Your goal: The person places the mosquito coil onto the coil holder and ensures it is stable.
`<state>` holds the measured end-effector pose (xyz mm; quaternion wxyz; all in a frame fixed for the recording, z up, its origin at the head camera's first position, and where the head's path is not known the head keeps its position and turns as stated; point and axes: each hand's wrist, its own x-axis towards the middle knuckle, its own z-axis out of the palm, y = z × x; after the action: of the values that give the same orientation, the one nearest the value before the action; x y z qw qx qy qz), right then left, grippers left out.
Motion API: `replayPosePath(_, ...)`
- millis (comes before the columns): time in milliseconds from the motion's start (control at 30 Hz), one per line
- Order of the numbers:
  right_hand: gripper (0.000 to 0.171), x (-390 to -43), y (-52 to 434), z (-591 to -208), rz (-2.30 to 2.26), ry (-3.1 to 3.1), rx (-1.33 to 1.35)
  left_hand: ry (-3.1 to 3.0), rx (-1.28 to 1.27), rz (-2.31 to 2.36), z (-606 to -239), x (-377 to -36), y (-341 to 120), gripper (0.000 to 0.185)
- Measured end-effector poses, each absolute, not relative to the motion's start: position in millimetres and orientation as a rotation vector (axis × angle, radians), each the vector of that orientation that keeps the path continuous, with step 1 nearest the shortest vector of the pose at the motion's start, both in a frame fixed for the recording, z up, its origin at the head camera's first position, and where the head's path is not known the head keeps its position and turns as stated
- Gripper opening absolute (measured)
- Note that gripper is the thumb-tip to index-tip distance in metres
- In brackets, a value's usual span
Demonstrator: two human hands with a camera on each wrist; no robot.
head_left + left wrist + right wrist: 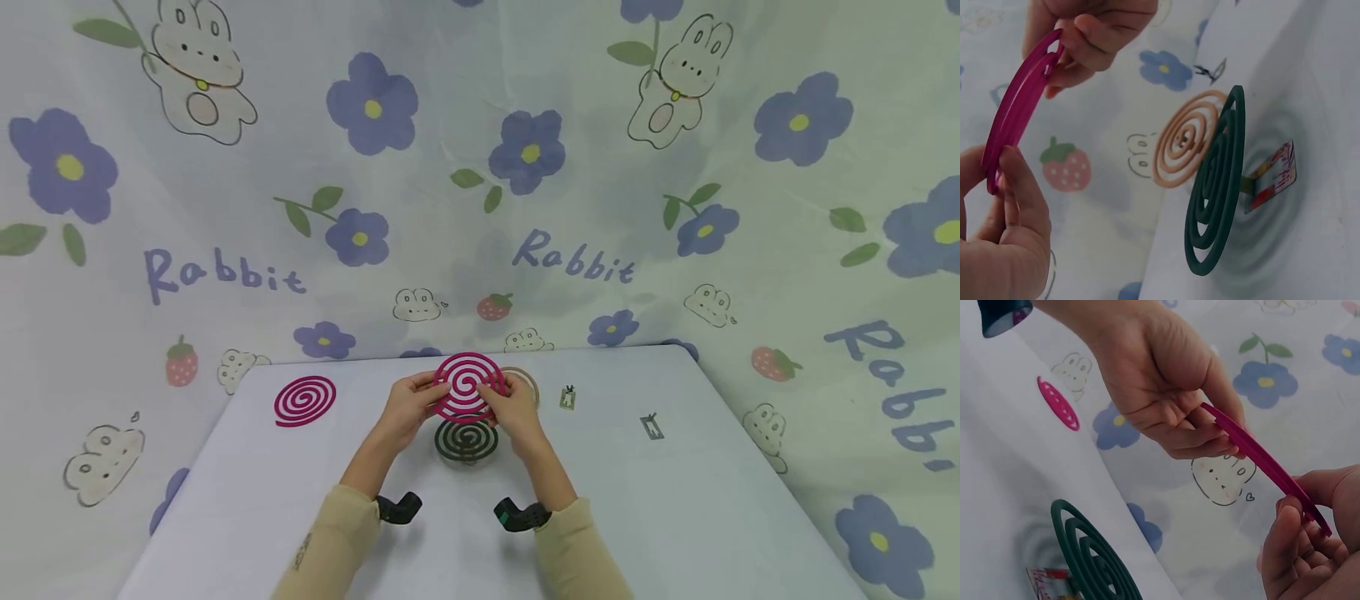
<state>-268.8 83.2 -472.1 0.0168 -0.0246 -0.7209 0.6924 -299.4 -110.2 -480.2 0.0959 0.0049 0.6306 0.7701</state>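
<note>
Currently I am holding the pink coil [467, 385] just above the green coil [467, 440], my left hand [408, 406] and right hand [512, 408] each pinching an edge. Risk, I am judging: brittle spiral snapping under twisting, or dropping onto green coil.

A makeshift recording corner, seemingly set up indoors rather than any working kitchen or shop: a cartoon bedsheet [525, 208] printed with rabbits, purple flowers and strawberries is hanging as backdrop, wrapping around a plain pale tabletop [675, 517].
</note>
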Motion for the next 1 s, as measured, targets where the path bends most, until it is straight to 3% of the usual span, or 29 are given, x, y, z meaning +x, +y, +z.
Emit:
replayPosePath(300, 0.037, -275.0, 96.5, -466.2, 2.126, -2.297, -0.087, 1.824, 0.043, 2.250, -469.7, -308.5, -101.3, 0.037)
replayPosePath(1000, 0.035, -300.7, 129.5, -438.6, 2.079, -2.306, -0.144, 1.719, 0.149, 2.126, -443.9, -355.5, -70.8, 0.043)
